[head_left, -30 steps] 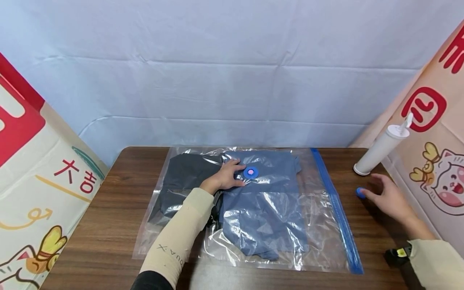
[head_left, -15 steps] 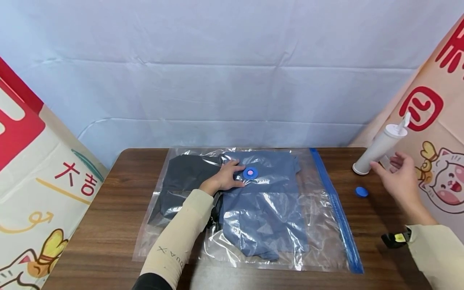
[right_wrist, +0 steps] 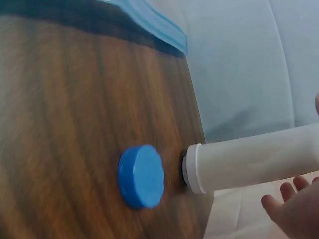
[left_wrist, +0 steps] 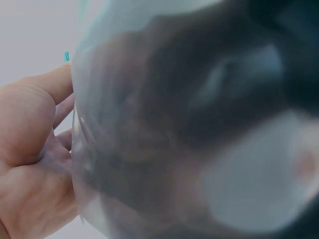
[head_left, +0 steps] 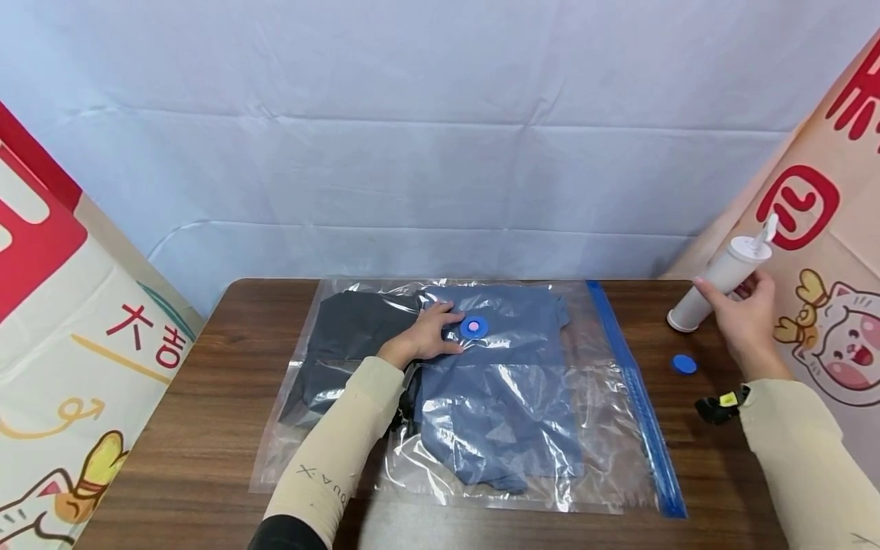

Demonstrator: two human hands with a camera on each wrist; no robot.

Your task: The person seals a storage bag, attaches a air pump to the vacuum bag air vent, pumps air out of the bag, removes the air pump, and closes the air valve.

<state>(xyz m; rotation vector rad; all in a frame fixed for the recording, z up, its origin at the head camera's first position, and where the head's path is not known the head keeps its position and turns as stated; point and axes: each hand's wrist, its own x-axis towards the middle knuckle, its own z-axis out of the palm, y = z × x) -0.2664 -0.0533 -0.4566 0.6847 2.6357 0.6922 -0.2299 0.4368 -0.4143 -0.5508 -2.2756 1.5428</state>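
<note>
Head view: a white pump (head_left: 727,271) stands on end near the far right corner of the wooden table (head_left: 179,428). It is a plain, smooth tube with a wider collar at the foot, a round top and a narrow white handle (head_left: 767,229) projecting from it. Its long axis slants up to the right here, foot toward the table, handle toward the upper right. In the right wrist view the tube lies nearly level across the picture, foot to the left.

The right hand (head_left: 745,315) is around the tube, thumb on one side and fingers apart on the other; at least one fingertip is clear of it, and any contact is hard to tell. A round blue cap (head_left: 684,364) lies flat on the table near the foot.

The left hand (head_left: 428,334), fingers spread wide, rests on a clear, shiny plastic bag (head_left: 612,443) just beside its blue valve (head_left: 473,327) with a pink centre. The bag lies flat, longer from left to right, its blue zip strip (head_left: 638,397) along the right end. Inside are dark cloth (head_left: 367,328) at left and blue cloth (head_left: 509,412) beside it.
</note>
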